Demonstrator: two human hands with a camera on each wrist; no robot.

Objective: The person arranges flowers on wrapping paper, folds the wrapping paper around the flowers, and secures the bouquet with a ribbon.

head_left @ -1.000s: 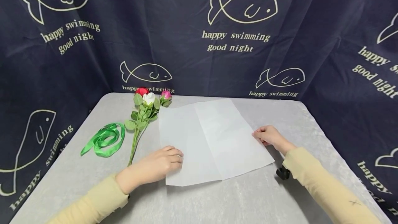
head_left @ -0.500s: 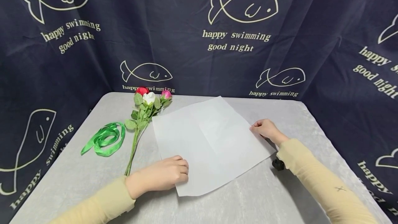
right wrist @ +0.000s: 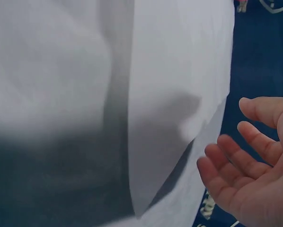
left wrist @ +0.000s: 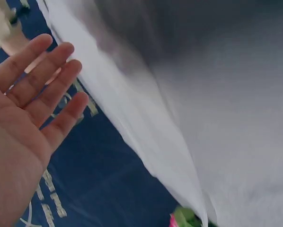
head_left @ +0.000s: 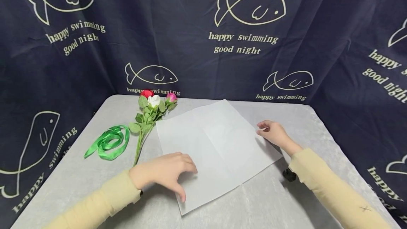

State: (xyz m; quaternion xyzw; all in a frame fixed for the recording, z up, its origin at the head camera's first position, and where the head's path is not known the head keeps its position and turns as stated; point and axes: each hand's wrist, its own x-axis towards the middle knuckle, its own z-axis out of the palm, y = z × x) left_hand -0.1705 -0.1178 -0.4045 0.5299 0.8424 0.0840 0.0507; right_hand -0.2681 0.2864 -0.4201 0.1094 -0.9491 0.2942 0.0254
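A large white sheet of paper point(head_left: 219, 154) lies turned at an angle on the table, with a faint crease down its middle. Over its near left corner is my left hand point(head_left: 165, 170), thumb and fingers spread wide; the left wrist view shows the fingers point(left wrist: 39, 87) straight and holding nothing. At the paper's right edge, my right hand point(head_left: 274, 134) has its thumb and fingertips parted. Seen from the right wrist, that hand's fingers point(right wrist: 236, 163) are loosely bent beside the paper point(right wrist: 165, 94), with nothing between them.
Left of the paper lie a red rose point(head_left: 147, 93), a white rose point(head_left: 154, 101) and a pink rose point(head_left: 171, 97) with green stems. Farther left is a coiled green ribbon point(head_left: 109, 143). A dark fish-print curtain point(head_left: 190, 27) stands behind the grey-covered table point(head_left: 254, 207).
The paper has turned clockwise, its near left corner coming closer and its middle fold flattening out. Both hands have let go of its edges; the left fingers have spread.
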